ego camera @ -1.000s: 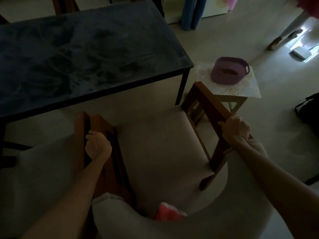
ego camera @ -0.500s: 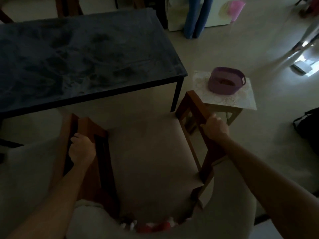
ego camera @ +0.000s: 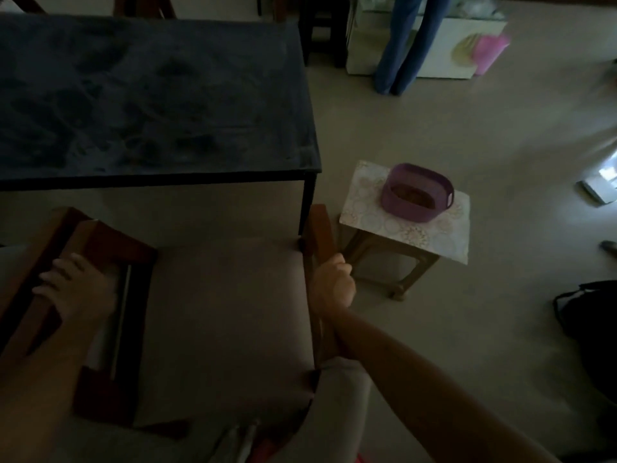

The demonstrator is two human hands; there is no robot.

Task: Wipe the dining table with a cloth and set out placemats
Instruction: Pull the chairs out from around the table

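Dim floor (ego camera: 434,135), stool (ego camera: 377,228) bearing purple basket (ego camera: 417,195), brownish contents unclear.

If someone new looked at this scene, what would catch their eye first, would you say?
Probably the two hands on the wooden chair in the foreground: the left hand lies over its left armrest and the right hand grips the right one. Beyond it stands the dark dining table, its top smeared. To the right, a purple basket sits on a small stool.
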